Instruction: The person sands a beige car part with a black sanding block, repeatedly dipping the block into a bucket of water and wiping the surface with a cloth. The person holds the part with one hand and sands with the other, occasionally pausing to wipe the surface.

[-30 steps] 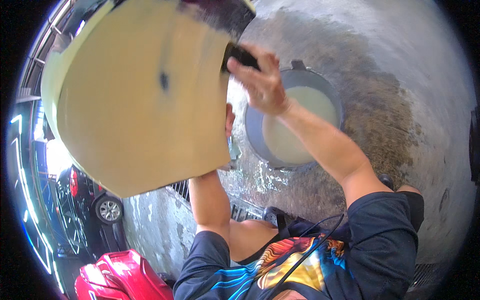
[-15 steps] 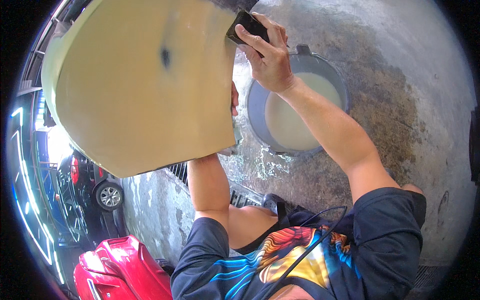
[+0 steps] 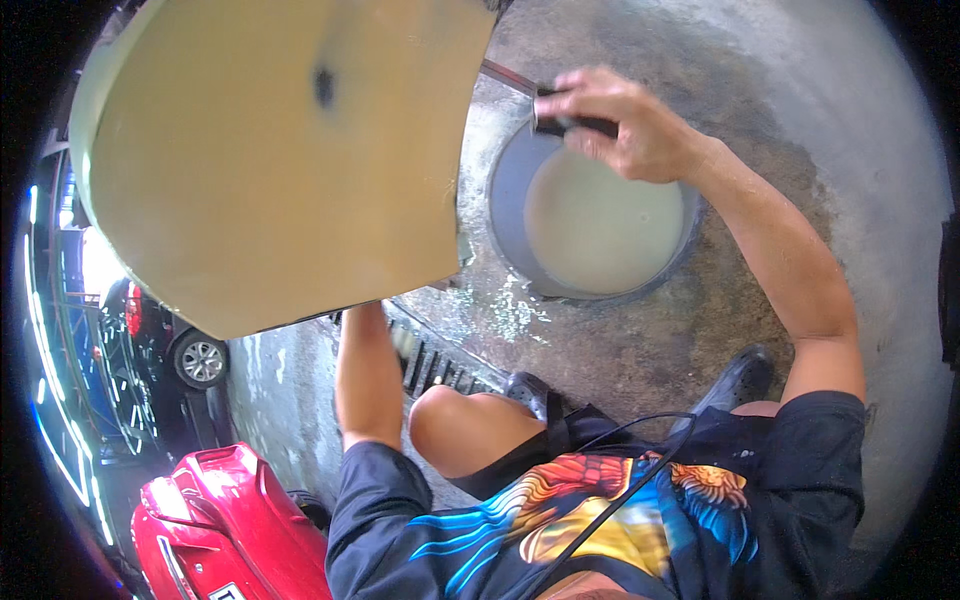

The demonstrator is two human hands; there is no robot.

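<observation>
Crouching on wet concrete, the person's right hand (image 3: 625, 125) clamped a dark sanding block (image 3: 570, 122) over the water basin (image 3: 600, 225); the left hand, hidden behind the tan panel (image 3: 280, 160), seemingly propped it upright, its grip impossible to judge.

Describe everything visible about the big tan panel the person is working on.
The tan panel is large, smooth and matte, with a curved outer edge, a straight right edge and one dark spot near its top. It is held up, tilted, above the wet concrete floor, beside the basin. The left hand is hidden behind it; the right hand, gripping a dark block, is apart from it.
</observation>
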